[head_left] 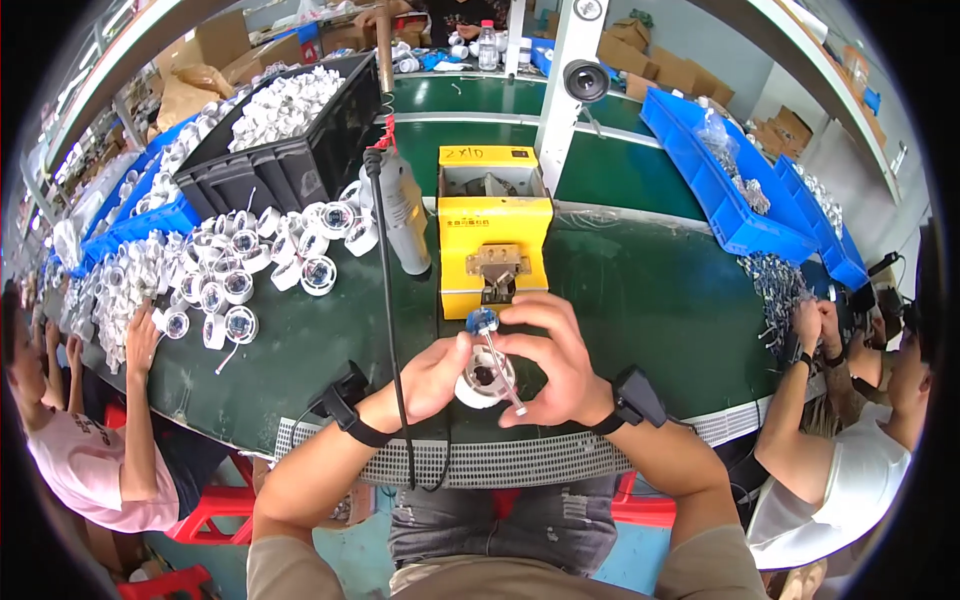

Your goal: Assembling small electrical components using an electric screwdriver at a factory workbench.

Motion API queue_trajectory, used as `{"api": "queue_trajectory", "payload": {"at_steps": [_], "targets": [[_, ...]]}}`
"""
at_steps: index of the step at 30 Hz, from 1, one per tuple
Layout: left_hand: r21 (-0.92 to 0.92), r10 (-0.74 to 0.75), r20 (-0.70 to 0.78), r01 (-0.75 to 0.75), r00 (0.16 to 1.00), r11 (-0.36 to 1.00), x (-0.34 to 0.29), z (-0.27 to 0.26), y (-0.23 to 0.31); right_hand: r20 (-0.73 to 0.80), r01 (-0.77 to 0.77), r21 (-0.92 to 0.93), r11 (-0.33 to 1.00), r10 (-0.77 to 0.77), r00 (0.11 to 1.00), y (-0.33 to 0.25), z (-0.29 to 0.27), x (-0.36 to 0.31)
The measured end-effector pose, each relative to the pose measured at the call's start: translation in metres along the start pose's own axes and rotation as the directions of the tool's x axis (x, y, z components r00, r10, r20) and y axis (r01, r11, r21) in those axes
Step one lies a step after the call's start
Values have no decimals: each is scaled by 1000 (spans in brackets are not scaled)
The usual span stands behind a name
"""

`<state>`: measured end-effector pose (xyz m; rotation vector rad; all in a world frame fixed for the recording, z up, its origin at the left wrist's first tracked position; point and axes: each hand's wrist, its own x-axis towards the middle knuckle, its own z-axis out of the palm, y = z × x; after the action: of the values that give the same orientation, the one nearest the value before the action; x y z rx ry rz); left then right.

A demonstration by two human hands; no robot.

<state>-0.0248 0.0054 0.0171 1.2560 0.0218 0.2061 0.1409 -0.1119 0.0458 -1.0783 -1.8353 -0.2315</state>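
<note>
Above the green table's near edge, both hands meet around a small white round housing (485, 385) with a dark inside. My left hand (430, 382) closes on the housing's left side. My right hand (560, 360) pinches a small round blue circuit board (482, 321) at its fingertips, just above the housing. From the board a thin white cable (505, 368) runs down across the housing to a small plug near the right thumb. Directly beyond my hands stands a yellow screw feeder (495, 235). A grey electric screwdriver (402, 215) hangs to its left, its black cord dropping past my left wrist.
Many white housings with boards inside (240, 265) lie on the left, before a black crate (300, 165) of white parts. Blue bins (735, 220) stand at the right, near a heap of cabled parts (775, 300). Co-workers sit on both sides.
</note>
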Motion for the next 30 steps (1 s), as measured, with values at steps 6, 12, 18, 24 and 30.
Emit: {"api": "queue_trajectory", "payload": {"at_steps": [6, 12, 18, 24, 30], "targets": [[361, -24, 42, 7, 999, 932, -3, 3, 11, 281, 40, 41, 998, -50, 959, 9, -18, 11], [516, 6, -23, 7, 1000, 856, -1, 3, 16, 202, -91, 123, 988, 65, 977, 14, -13, 1], [154, 17, -267, 25, 964, 988, 3, 8, 13, 144, -305, 95, 947, 291, 946, 14, -16, -2], [237, 73, -302, 1, 950, 971, 3, -1, 9, 176, -489, 295, 821, 456, 872, 6, -9, 1], [-112, -80, -356, 42, 931, 993, 3, 5, 16, 104, -532, 223, 817, 523, 846, 6, -3, -5]]}}
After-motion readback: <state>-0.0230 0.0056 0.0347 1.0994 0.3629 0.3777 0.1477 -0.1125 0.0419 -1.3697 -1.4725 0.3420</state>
